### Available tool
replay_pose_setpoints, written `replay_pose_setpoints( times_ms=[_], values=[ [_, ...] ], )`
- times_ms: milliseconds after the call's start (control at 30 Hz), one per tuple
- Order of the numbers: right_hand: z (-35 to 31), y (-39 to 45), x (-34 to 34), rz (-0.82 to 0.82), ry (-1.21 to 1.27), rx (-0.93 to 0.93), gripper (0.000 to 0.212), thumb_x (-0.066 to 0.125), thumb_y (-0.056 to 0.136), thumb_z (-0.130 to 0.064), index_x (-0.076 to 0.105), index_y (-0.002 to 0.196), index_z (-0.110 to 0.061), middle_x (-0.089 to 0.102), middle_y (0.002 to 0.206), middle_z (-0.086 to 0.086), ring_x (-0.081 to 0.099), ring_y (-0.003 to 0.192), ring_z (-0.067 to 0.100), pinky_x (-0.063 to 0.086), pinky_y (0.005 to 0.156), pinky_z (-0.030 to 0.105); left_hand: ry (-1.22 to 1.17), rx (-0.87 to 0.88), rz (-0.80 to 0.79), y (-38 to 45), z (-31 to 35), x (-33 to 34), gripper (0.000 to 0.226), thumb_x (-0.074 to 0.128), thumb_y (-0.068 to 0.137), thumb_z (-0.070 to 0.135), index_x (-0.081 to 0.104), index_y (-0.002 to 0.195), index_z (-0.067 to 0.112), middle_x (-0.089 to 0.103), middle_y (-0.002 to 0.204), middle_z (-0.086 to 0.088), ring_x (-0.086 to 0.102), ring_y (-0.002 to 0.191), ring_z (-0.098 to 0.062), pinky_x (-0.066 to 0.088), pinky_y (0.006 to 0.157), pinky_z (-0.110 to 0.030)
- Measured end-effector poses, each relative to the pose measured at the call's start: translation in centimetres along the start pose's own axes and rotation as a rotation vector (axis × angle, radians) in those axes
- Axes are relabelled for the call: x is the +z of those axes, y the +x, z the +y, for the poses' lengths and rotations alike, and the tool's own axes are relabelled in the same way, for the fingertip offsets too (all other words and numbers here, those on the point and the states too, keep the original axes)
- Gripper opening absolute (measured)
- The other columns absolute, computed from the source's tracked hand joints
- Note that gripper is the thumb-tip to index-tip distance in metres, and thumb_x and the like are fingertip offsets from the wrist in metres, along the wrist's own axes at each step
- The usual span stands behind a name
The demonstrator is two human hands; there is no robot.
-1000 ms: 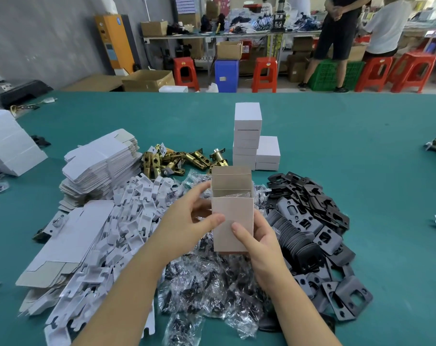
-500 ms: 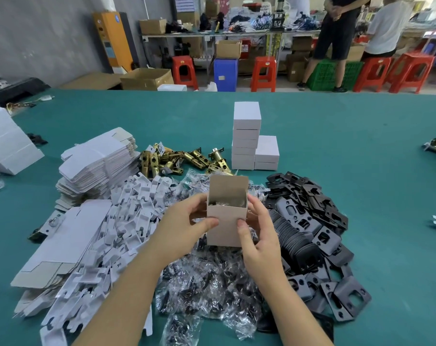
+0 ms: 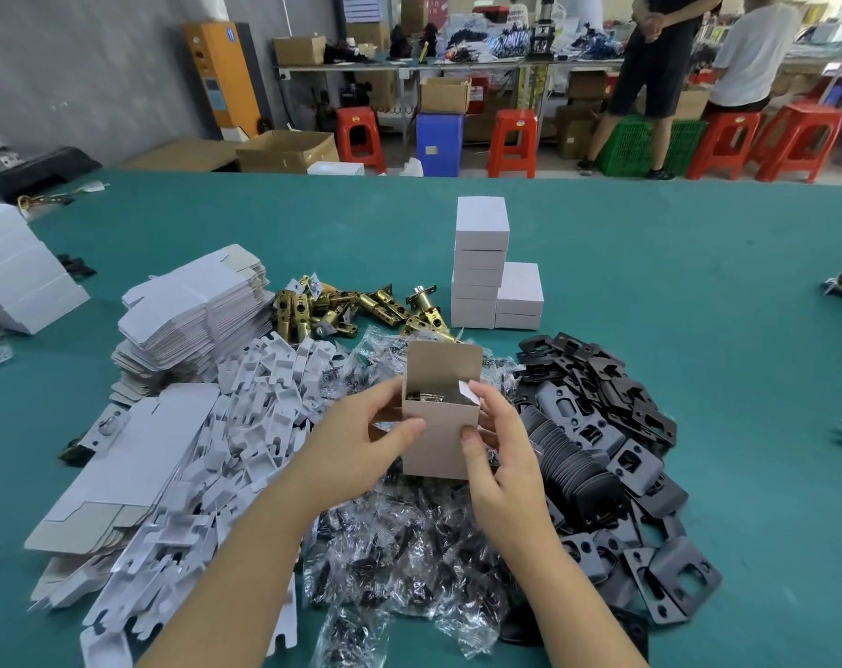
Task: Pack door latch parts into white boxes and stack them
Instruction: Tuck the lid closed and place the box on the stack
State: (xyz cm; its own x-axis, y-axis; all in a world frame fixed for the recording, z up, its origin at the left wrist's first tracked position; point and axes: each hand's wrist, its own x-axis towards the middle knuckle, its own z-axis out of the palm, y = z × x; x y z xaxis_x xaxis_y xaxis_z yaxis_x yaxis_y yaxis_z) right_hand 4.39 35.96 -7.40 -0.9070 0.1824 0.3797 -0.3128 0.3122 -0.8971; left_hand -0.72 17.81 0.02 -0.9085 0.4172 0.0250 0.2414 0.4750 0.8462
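We've got the box [image 3: 440, 438] pinched upright between left hand [image 3: 361, 450] and right hand [image 3: 501, 455]. Lid flap [image 3: 445, 366] stands above our grip, so parts don't spill, probably.

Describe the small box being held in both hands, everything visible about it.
The small box is plain cardboard, pale grey-brown on the sides facing the camera, held upright above the pile of clear bagged parts. Its top is open: the lid flap stands up at the back and a small white side flap shows at the right. Brass-coloured metal is visible inside. The left hand grips its left side, and the right hand pinches its right edge.
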Motion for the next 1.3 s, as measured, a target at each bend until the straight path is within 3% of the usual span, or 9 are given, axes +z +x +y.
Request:
replay_pose_setpoints(
  times_ms=[67, 200, 333, 533, 667, 767, 900, 1033, 1300],
  values=[
    [-0.1, 0.0, -0.1, 0.006, -0.044, -0.019, 0.048, 0.047, 0.104, -0.031, 0.037, 0.140, -0.062, 0.051, 0.135, -0.019, 0.058, 0.114, 0.008, 0.053, 0.082, 0.016, -0.067, -0.025, -0.027, -0.1, 0.3, -0.1, 0.042, 0.055, 0.096, 0.029, 0.059, 0.132, 0.050, 0.072, 0.117, 0.020, 0.070, 0.106, -0.012, 0.059, 0.092, -0.046],
    [-0.2, 0.0, -0.1, 0.027, -0.147, -0.110, 0.049, 0.048, 0.104, -0.021, 0.039, 0.143, -0.048, 0.042, 0.142, -0.025, 0.052, 0.123, 0.008, 0.046, 0.096, 0.015, -0.225, -0.007, -0.048, -0.1, 1.5, -0.4, 0.050, 0.042, 0.091, 0.023, 0.070, 0.110, 0.060, 0.073, 0.117, 0.019, 0.068, 0.106, -0.004, 0.058, 0.081, -0.022],
    [-0.2, 0.2, -0.1, 0.040, -0.162, -0.150, 0.045, 0.049, 0.103, -0.015, 0.045, 0.142, -0.037, 0.048, 0.139, -0.016, 0.051, 0.125, 0.005, 0.041, 0.099, 0.012, -0.258, -0.038, -0.027, -0.2, 1.8, -0.4, 0.046, 0.038, 0.096, 0.030, 0.071, 0.105, 0.060, 0.074, 0.111, 0.021, 0.070, 0.099, -0.004, 0.052, 0.075, -0.009],
    [-0.1, 0.1, 0.0, 0.036, -0.158, -0.138, 0.043, 0.050, 0.103, -0.016, 0.045, 0.140, -0.038, 0.052, 0.134, -0.012, 0.052, 0.124, 0.007, 0.043, 0.096, 0.013, -0.203, -0.179, 0.083, 0.8, 0.8, 0.3, 0.049, 0.033, 0.107, 0.054, 0.077, 0.090, 0.041, 0.077, 0.096, 0.017, 0.073, 0.084, -0.004, 0.045, 0.081, -0.032],
    [0.0, 0.1, -0.1, 0.034, -0.130, -0.106, 0.045, 0.048, 0.103, -0.021, 0.044, 0.139, -0.047, 0.049, 0.137, -0.022, 0.054, 0.122, 0.008, 0.045, 0.092, 0.012, -0.245, -0.157, 0.073, 1.0, 0.8, 0.4, 0.049, 0.036, 0.106, 0.054, 0.077, 0.083, 0.038, 0.078, 0.094, 0.012, 0.073, 0.084, -0.006, 0.051, 0.074, -0.022],
    [0.0, 0.1, -0.1, 0.035, -0.126, -0.103, 0.049, 0.049, 0.104, -0.021, 0.041, 0.140, -0.054, 0.050, 0.134, -0.023, 0.055, 0.119, 0.009, 0.046, 0.091, 0.014, -0.283, -0.161, 0.062, 1.1, 0.7, 0.4, 0.046, 0.039, 0.106, 0.052, 0.079, 0.091, 0.035, 0.078, 0.096, 0.009, 0.074, 0.087, -0.009, 0.055, 0.073, -0.021],
    [0.2, 0.1, -0.1, 0.037, -0.121, -0.103, 0.047, 0.049, 0.104, -0.021, 0.043, 0.141, -0.049, 0.052, 0.134, -0.021, 0.056, 0.119, 0.010, 0.048, 0.090, 0.018, -0.326, -0.146, 0.053, 1.2, 0.7, 0.3, 0.043, 0.041, 0.104, 0.055, 0.079, 0.098, 0.035, 0.079, 0.099, 0.007, 0.074, 0.090, -0.010, 0.056, 0.070, -0.019],
    [0.3, 0.1, 0.0, 0.029, -0.116, -0.098, 0.045, 0.051, 0.105, -0.015, 0.046, 0.142, -0.040, 0.054, 0.134, -0.014, 0.057, 0.120, 0.013, 0.052, 0.095, 0.032, -0.351, -0.111, 0.070, 1.3, 0.9, 0.4, 0.032, 0.051, 0.104, 0.048, 0.080, 0.098, 0.035, 0.079, 0.098, 0.007, 0.073, 0.084, -0.010, 0.056, 0.067, -0.019],
    [0.1, 0.0, 0.0, 0.015, -0.111, -0.123, 0.043, 0.052, 0.104, -0.013, 0.048, 0.140, -0.036, 0.054, 0.134, -0.016, 0.056, 0.121, 0.012, 0.052, 0.099, 0.036, -0.398, -0.100, 0.110, 2.0, 1.0, 0.8, 0.021, 0.057, 0.104, 0.019, 0.075, 0.109, 0.028, 0.075, 0.085, 0.006, 0.067, 0.073, -0.002, 0.052, 0.061, -0.017]
  ],
)
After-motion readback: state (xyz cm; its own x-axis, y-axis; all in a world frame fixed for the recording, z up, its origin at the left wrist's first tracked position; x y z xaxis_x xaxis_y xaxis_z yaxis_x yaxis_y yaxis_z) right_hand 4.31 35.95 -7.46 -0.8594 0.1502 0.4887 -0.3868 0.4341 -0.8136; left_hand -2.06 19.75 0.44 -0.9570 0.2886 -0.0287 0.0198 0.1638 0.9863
